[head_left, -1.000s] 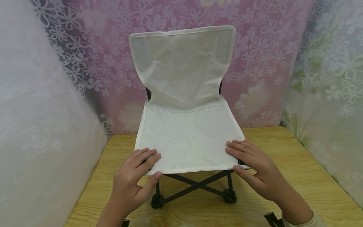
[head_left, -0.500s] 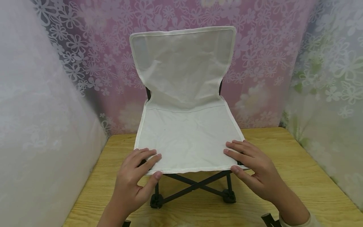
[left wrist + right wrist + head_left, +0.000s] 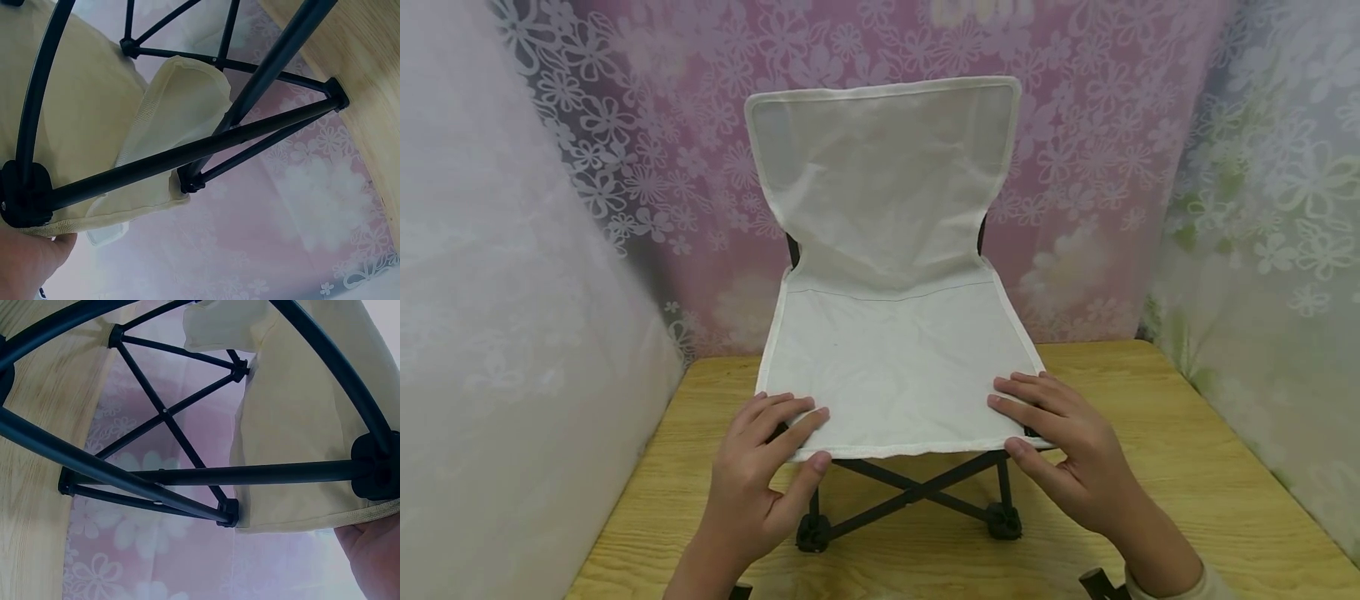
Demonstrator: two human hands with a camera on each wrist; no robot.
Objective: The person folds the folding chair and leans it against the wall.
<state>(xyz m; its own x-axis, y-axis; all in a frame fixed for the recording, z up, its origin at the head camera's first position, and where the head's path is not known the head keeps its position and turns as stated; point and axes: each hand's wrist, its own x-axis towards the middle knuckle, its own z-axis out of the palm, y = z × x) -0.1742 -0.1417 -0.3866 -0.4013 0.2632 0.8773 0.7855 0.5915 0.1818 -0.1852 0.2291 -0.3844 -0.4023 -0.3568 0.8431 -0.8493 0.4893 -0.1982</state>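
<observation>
A white fabric folding chair (image 3: 887,358) stands unfolded, its backrest (image 3: 887,167) upright at the far side. Black crossed tubes (image 3: 917,493) show below the seat's front edge. At the seat's front left corner rests my left hand (image 3: 760,467), fingers extended over the cloth and thumb by the front edge. My right hand (image 3: 1067,450) lies likewise on the front right corner. Both wrist views look under the seat, where black leg tubes (image 3: 187,156) meet plastic joints (image 3: 375,465). Part of each hand shows at the seat's edge there; most fingers are hidden.
The chair stands on a wood-grain table (image 3: 1150,467). Behind it hangs a pink flowered curtain (image 3: 1090,167), with pale sheets at the left (image 3: 535,333) and right (image 3: 1270,292). Dark stubs (image 3: 1101,583) poke up at the bottom edge.
Both hands stay on the seat's front corners. The right hand shifts slightly left in the view. The chair back appears a little lower, as the view tilts slightly.
</observation>
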